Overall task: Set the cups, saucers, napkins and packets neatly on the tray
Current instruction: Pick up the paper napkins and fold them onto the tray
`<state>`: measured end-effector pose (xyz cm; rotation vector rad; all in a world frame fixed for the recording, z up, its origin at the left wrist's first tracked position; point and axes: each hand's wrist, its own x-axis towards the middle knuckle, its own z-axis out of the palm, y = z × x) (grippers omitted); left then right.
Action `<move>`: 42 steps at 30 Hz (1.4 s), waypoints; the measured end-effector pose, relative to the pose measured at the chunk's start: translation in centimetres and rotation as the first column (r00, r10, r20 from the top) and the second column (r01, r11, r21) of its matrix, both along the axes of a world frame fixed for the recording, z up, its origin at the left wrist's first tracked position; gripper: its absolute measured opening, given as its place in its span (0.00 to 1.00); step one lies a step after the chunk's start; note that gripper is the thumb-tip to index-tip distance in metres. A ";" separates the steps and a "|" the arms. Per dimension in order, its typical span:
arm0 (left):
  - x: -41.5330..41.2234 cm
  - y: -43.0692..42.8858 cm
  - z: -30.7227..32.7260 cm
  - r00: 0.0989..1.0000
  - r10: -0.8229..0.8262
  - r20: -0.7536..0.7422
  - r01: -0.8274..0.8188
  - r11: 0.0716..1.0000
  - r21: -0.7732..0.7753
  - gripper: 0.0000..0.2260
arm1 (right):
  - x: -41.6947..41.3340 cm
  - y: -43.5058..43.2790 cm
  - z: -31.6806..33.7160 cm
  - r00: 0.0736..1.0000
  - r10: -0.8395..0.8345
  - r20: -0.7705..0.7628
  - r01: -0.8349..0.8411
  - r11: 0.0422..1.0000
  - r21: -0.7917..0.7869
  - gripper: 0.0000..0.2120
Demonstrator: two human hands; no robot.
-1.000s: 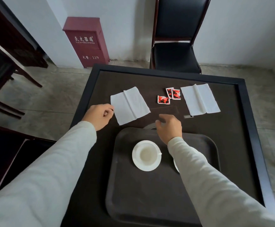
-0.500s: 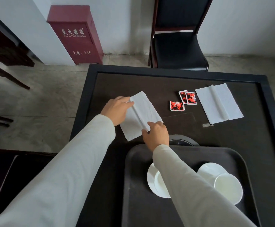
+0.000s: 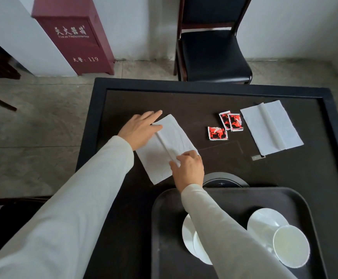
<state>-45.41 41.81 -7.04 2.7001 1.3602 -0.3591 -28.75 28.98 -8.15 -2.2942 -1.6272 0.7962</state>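
White paper napkin [image 3: 169, 146] lies on the dark surface [image 3: 284, 178] at ten o'clock from the black plastic tray [image 3: 234, 200]. I see my left hand [image 3: 141, 129] flat and open on its far corner. My right hand [image 3: 189, 168], fingers curled, pinches its near edge.

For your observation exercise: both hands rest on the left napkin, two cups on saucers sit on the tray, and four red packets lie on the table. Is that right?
Not quite: the head view shows three red packets, not four. The rest holds: left hand and right hand on the left napkin, two cups on saucers on the tray.
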 end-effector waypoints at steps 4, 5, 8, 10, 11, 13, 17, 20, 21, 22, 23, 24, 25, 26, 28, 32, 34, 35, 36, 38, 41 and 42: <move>-0.1 0.0 -0.4 1.000 -0.005 0.000 0.005 1.000 -0.018 0.16 | 0.4 -0.2 -0.6 1.000 0.020 0.005 -0.020 1.000 -0.004 0.11; -0.2 0.0 -0.5 1.000 -0.012 -0.008 0.012 1.000 -0.009 0.14 | 0.4 -0.3 -0.8 1.000 0.021 0.006 -0.021 1.000 0.004 0.11; -0.2 0.0 -0.5 0.999 -0.034 -0.034 0.034 0.999 0.012 0.10 | 0.7 -0.5 -1.0 0.999 0.033 0.005 -0.033 0.999 0.027 0.11; -0.1 -0.1 -0.2 0.997 -0.058 -0.046 0.060 0.998 0.030 0.08 | 1.0 -0.6 -0.9 0.999 0.054 0.006 -0.054 0.998 0.041 0.11; 0.0 -0.1 0.0 0.997 -0.072 -0.041 0.073 0.997 0.039 0.08 | 1.2 -0.6 -0.8 0.998 0.061 0.007 -0.061 0.997 0.049 0.10; -0.1 -0.1 0.5 0.996 -0.089 -0.019 0.090 0.995 0.051 0.09 | 1.9 -0.4 -0.4 0.997 0.073 0.000 -0.072 0.995 0.074 0.10; -0.5 -0.5 2.9 0.993 -0.108 0.052 0.106 0.993 0.042 0.12 | 4.4 0.8 1.6 0.985 0.169 -0.034 -0.164 0.980 0.116 0.08; -0.7 -1.7 5.6 0.980 -0.068 0.185 0.062 0.997 0.037 0.11 | 6.6 1.6 4.2 0.972 0.226 -0.065 -0.214 0.965 0.150 0.07; -0.7 -2.2 6.6 0.973 -0.035 0.229 0.032 0.999 0.013 0.10 | 7.4 1.7 5.1 0.972 0.224 -0.075 -0.208 0.963 0.173 0.06; -0.6 -2.8 7.6 0.962 0.011 0.271 -0.005 1.000 -0.022 0.10 | 8.1 1.7 6.1 0.972 0.218 -0.083 -0.199 0.960 0.196 0.05; -0.6 -3.4 8.6 0.950 0.062 0.306 -0.043 0.997 -0.066 0.10 | 8.8 1.6 7.1 0.973 0.213 -0.094 -0.189 0.958 0.216 0.05; -0.6 -4.1 9.5 0.937 0.112 0.332 -0.078 0.990 -0.114 0.09 | 9.5 1.4 8.0 0.972 0.208 -0.111 -0.178 0.957 0.230 0.04; -0.5 -4.9 10.3 0.922 0.159 0.353 -0.108 0.981 -0.161 0.09 | 10.1 1.0 8.9 0.970 0.205 -0.128 -0.171 0.956 0.237 0.04; -0.5 -5.6 11.0 0.904 0.204 0.375 -0.133 0.970 -0.205 0.08 | 10.7 0.6 9.8 0.968 0.207 -0.144 -0.169 0.956 0.239 0.03; -0.3 -7.3 12.2 0.847 0.298 0.441 -0.180 0.940 -0.289 0.06 | 11.7 -0.5 11.5 0.962 0.212 -0.174 -0.167 0.956 0.243 0.02; 0.1 -11.1 14.3 0.714 0.430 0.552 -0.229 0.889 -0.396 0.06 | 13.2 -3.6 14.7 0.947 0.212 -0.243 -0.145 0.953 0.265 0.01; 0.5 -13.3 15.2 0.682 0.447 0.579 -0.218 0.880 -0.422 0.06 | 14.0 -5.5 16.1 0.942 0.226 -0.250 -0.152 0.947 0.284 0.03; 0.8 -14.5 15.6 0.667 0.454 0.591 -0.210 0.875 -0.435 0.05 | 14.4 -6.5 16.7 0.940 0.237 -0.244 -0.162 0.943 0.291 0.04; 1.1 -15.7 16.1 0.653 0.459 0.602 -0.199 0.871 -0.448 0.05 | 14.8 -7.5 17.2 0.938 0.250 -0.238 -0.175 0.939 0.298 0.04; 1.7 -18.0 16.9 0.637 0.460 0.619 -0.173 0.868 -0.466 0.03 | 15.6 -9.6 18.0 0.929 0.266 -0.258 -0.181 0.933 0.310 0.04; 2.5 -21.2 18.1 0.626 0.481 0.613 -0.173 0.853 -0.492 0.03 | 16.8 -13.0 18.7 0.904 0.256 -0.341 -0.140 0.933 0.331 0.03; 2.7 -22.3 18.4 0.608 0.503 0.614 -0.174 0.839 -0.515 0.04 | 17.1 -14.1 18.7 0.894 0.253 -0.370 -0.128 0.935 0.330 0.04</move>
